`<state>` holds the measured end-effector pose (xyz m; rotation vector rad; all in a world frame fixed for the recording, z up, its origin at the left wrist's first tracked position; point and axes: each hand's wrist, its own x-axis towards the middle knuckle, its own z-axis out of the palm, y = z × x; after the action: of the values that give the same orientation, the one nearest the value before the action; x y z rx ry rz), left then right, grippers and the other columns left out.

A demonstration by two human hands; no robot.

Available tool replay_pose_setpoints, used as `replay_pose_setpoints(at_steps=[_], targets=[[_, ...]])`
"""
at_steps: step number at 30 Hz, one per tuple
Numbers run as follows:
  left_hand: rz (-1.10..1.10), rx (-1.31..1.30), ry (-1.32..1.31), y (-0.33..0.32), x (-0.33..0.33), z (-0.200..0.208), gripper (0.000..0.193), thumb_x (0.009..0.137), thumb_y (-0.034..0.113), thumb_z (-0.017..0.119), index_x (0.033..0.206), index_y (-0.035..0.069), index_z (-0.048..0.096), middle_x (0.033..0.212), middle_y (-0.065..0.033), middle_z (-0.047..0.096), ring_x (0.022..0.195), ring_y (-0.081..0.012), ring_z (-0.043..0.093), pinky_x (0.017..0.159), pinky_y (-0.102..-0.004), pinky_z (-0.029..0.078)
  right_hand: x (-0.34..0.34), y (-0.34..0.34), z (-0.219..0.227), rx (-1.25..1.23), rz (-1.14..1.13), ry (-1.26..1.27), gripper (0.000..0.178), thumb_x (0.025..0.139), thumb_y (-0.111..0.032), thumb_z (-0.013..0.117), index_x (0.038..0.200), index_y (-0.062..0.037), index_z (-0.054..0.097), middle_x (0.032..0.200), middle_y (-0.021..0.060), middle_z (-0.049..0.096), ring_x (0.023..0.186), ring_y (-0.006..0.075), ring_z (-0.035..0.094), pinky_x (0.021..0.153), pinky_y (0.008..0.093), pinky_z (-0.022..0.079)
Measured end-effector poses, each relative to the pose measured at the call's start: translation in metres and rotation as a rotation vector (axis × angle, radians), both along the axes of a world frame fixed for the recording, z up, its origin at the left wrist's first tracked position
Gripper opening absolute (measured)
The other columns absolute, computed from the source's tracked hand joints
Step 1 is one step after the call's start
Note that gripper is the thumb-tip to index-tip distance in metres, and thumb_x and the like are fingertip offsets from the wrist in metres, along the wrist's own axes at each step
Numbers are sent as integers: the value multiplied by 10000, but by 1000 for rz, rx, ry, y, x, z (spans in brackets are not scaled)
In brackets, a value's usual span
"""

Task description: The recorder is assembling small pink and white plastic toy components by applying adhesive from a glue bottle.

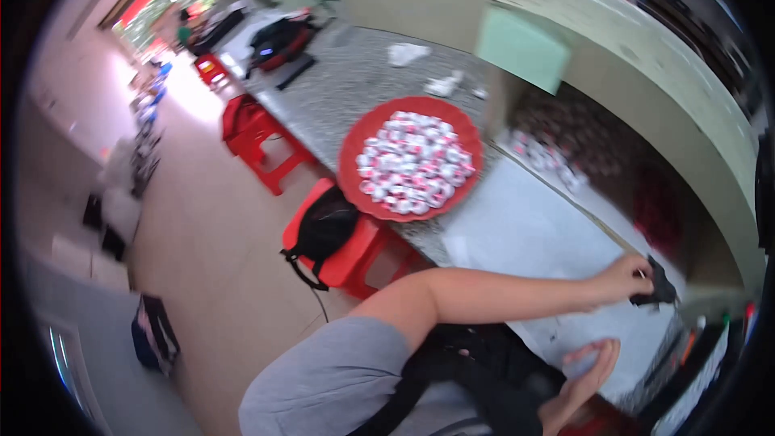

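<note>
My left arm, in a short grey sleeve (331, 371), reaches across a white sheet (517, 210) on the counter. My left hand (622, 281) is closed with its fingertips at a crumpled black cloth-like thing (655, 284) near the sheet's right side. Lower down, my right hand (588, 375) is held over the sheet's near edge, fingers apart and slightly curved. A pale patch shows between them, too blurred to tell from the sheet behind. Left of the sheet stands a red scalloped bowl (349, 163) full of small white-and-pink wrapped balls (412, 161).
Under the curved shelf (638, 125) lie more wrapped balls (549, 160) and a heap of brown pieces (577, 133). Crumpled white tissue (444, 83) lies on the grey counter (363, 56). Red stools (367, 258) line its left side, one bearing a black bag (327, 226).
</note>
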<state>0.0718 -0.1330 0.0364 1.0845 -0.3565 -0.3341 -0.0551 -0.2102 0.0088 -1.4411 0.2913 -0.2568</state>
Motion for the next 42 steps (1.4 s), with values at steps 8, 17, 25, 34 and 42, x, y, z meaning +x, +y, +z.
replay_pose_setpoints(at_steps=[8,17,25,34,42], targets=[[-252,127,256,21,2,-25,76,741,145,533,746,70,538,731,13,523,684,-72,451,639,-206,343,19,5,12,236,144,-17,212,851,-204,334,750,-23,380,522,94,442,408,172,447,412,260,395],[-380,107,326,18,-24,-28,128,753,106,521,864,47,548,816,-3,539,768,-85,454,718,-226,351,14,-6,7,320,182,-38,214,848,-197,338,750,-14,386,515,112,450,402,192,457,415,269,404],[-386,124,257,12,2,-23,78,758,87,520,803,25,536,769,-30,553,725,-93,511,673,-232,414,16,-5,8,431,220,-35,186,834,-190,364,795,-15,414,558,86,454,454,161,463,457,252,398],[112,955,-494,85,42,-22,110,721,113,553,746,7,535,665,-66,565,610,-154,542,570,-257,419,17,-9,-12,220,196,-150,369,653,-31,382,1019,-23,339,847,124,413,601,190,483,608,273,400],[447,1224,-715,79,140,-23,135,714,128,504,817,85,582,765,-106,577,730,-258,553,619,-350,435,22,5,-2,103,276,-169,506,764,-49,412,1225,-60,202,1000,149,445,765,198,526,640,327,473]])
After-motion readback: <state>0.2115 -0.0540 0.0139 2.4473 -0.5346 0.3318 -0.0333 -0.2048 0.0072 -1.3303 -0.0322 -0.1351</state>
